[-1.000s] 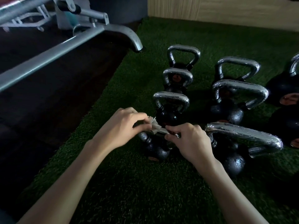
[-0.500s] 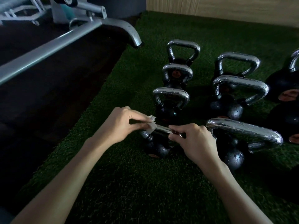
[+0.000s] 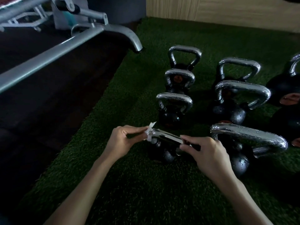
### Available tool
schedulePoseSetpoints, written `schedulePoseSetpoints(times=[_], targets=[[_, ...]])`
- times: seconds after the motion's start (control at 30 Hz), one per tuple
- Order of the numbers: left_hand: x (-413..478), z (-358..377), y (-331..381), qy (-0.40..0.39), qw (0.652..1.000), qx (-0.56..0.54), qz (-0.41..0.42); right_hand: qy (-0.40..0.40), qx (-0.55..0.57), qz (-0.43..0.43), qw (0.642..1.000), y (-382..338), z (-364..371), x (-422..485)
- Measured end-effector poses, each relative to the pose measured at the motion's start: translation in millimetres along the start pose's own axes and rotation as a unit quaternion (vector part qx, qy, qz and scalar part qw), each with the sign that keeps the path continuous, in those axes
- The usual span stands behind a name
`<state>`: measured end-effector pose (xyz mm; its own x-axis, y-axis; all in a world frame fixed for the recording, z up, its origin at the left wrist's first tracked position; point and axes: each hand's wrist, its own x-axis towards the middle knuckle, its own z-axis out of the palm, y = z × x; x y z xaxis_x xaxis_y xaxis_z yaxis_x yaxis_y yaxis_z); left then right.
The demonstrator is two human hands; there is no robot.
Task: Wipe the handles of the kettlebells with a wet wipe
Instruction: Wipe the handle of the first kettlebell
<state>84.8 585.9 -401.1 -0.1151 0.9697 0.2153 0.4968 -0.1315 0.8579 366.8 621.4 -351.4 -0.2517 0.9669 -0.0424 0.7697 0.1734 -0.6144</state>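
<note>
Left hand (image 3: 123, 140) pinches the wet wipe (image 3: 150, 133) closed around the left end of the nearest kettlebell's handle (image 3: 167, 138), lower centre of frame. Right hand (image 3: 206, 150) is closed on the handle's right end, probably to steady it against the rub. Other kettlebells (image 3: 175, 109) stand in rows beyond, upper right, chrome beaded wet. Floor: green turf (image 3: 146, 184); dark flooring and a grey machine frame (image 3: 48, 52) upper left; wood-panel wall (image 3: 227, 10) along the top.
</note>
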Motion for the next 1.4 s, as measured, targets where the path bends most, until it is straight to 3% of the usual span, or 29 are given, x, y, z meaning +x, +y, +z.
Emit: schedulePoseSetpoints(times=[0.23, 0.43, 0.7, 0.93, 1.07, 1.23, 1.4], targets=[[-13, 32, -1, 0.089, 0.996, -0.010, -0.002, -0.015, 0.081, 0.002, 0.997, 14, -8, 2], [-12, 48, -13, 0.057, 0.995, 0.002, -0.077, -0.009, 0.096, 0.015, 0.995, 18, -3, -1], [8, 64, -15, 0.124, 0.981, -0.016, -0.149, 0.029, 0.113, 0.003, 0.993, -18, 33, 3], [12, 77, -4, 0.150, 0.966, -0.054, -0.203, -0.163, 0.225, 0.032, 0.960, 15, 9, 10], [18, 75, 5, 0.197, 0.957, -0.108, -0.184, -0.151, 0.262, 0.044, 0.952, 18, 13, 9], [28, 69, 7, 0.188, 0.946, -0.167, -0.205, -0.115, 0.289, 0.050, 0.949, 15, 24, 4], [10, 72, 22, 0.200, 0.954, -0.159, -0.158, -0.100, 0.300, 0.048, 0.947, 14, 29, -3]])
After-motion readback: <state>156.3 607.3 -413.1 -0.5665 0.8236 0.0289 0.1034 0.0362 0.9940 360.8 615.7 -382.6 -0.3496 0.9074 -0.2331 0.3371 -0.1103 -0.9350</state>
